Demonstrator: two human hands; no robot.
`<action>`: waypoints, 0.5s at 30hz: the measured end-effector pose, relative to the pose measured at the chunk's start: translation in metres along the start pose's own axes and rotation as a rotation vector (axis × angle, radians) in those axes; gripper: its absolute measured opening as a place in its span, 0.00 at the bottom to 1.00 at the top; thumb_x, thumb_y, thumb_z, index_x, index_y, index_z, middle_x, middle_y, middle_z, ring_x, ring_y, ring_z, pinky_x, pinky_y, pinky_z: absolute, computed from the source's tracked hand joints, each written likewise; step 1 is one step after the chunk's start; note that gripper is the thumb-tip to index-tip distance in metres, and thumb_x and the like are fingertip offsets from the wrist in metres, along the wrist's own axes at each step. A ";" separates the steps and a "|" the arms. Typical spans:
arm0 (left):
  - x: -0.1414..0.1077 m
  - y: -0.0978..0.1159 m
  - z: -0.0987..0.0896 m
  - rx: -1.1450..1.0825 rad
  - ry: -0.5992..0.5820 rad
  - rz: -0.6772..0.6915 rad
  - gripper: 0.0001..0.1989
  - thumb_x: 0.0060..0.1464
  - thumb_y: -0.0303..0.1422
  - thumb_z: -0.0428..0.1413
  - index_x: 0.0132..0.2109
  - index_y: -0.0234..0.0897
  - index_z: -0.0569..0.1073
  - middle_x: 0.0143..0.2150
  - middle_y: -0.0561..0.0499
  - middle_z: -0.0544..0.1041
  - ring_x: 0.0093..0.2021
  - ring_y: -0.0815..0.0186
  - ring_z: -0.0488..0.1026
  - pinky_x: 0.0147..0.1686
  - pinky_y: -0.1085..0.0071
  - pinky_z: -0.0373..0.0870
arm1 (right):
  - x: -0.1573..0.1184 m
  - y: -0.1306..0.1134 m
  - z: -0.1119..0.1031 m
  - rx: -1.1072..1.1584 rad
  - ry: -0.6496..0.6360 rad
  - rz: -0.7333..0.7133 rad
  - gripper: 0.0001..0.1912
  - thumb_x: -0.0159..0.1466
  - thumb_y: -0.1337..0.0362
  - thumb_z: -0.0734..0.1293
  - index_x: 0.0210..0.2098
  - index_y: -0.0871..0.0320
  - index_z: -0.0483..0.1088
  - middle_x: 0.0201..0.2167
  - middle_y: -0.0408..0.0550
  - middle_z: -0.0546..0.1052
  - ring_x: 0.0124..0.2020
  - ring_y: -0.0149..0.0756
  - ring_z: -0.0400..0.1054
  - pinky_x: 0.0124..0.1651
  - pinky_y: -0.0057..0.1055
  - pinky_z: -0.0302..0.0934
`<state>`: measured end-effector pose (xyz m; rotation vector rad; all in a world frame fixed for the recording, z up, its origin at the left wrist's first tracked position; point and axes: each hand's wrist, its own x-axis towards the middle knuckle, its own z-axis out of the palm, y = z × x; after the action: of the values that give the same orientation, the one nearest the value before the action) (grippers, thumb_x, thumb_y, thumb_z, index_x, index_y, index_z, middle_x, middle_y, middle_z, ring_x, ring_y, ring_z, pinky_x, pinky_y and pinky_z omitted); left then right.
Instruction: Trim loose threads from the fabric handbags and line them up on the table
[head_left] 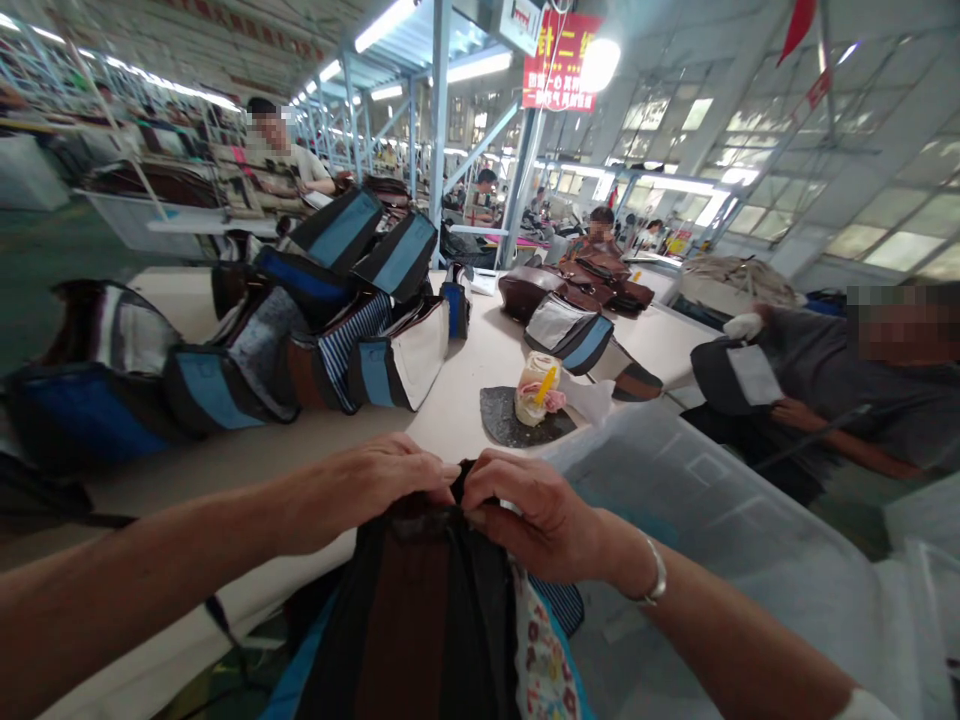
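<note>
A dark bag piece (480, 610) with a brown centre stripe hangs upright below my hands, a floral lining showing at its right side. My left hand (386, 478) is closed on its top edge, thumb and fingers pressed together. Facing it, my right hand (529, 505) pinches the same top edge with bent fingers, a small gap from the left fingertips. Just beyond my hands lies a dark slab (502, 415) on the table, bearing a pale roll (534, 375) with a yellow item and pink cloth.
Dark bags with blue panels (214, 385) stand along the table (442, 400) at left. Brown bags (585, 285) are piled beyond. A translucent plastic bin (720, 540) is at my right. A person in a grey shirt (877, 370) holds a dark piece nearby.
</note>
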<state>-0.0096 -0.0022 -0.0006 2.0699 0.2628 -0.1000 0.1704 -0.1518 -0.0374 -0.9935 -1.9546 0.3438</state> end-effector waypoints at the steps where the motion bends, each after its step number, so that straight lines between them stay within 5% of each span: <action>1: 0.001 -0.002 -0.001 -0.032 -0.026 -0.027 0.23 0.64 0.49 0.49 0.30 0.36 0.72 0.29 0.53 0.66 0.33 0.64 0.63 0.34 0.70 0.59 | 0.000 0.000 -0.001 -0.020 -0.014 -0.022 0.04 0.69 0.72 0.61 0.39 0.59 0.66 0.33 0.48 0.70 0.34 0.32 0.63 0.39 0.28 0.61; 5: 0.001 -0.005 0.001 -0.089 -0.133 -0.119 0.25 0.61 0.54 0.55 0.29 0.37 0.65 0.26 0.57 0.54 0.27 0.69 0.49 0.26 0.69 0.47 | -0.002 0.000 -0.003 -0.108 -0.057 -0.105 0.05 0.70 0.71 0.60 0.42 0.59 0.67 0.34 0.50 0.71 0.34 0.33 0.63 0.38 0.29 0.61; 8: -0.003 0.002 0.005 0.034 -0.116 -0.046 0.20 0.64 0.47 0.54 0.29 0.36 0.67 0.28 0.56 0.60 0.28 0.69 0.56 0.28 0.71 0.53 | -0.010 -0.002 -0.002 -0.077 -0.058 -0.130 0.07 0.69 0.72 0.60 0.45 0.60 0.68 0.37 0.53 0.72 0.37 0.35 0.65 0.40 0.31 0.63; 12: -0.009 0.018 0.009 0.145 -0.046 0.123 0.18 0.65 0.40 0.52 0.28 0.36 0.66 0.30 0.55 0.66 0.31 0.69 0.63 0.33 0.73 0.59 | -0.018 -0.004 -0.004 0.291 0.077 0.240 0.10 0.76 0.62 0.58 0.47 0.61 0.67 0.40 0.52 0.73 0.41 0.33 0.69 0.46 0.31 0.65; 15: -0.012 0.025 0.013 0.203 0.003 0.145 0.17 0.66 0.38 0.51 0.28 0.36 0.67 0.30 0.55 0.67 0.31 0.69 0.64 0.32 0.73 0.59 | -0.009 -0.005 -0.012 0.351 -0.016 0.363 0.17 0.77 0.55 0.56 0.46 0.61 0.69 0.40 0.50 0.71 0.40 0.32 0.67 0.46 0.30 0.63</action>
<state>-0.0146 -0.0270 0.0163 2.2839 0.1069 -0.0368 0.1800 -0.1636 -0.0337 -1.1069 -1.6451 0.8680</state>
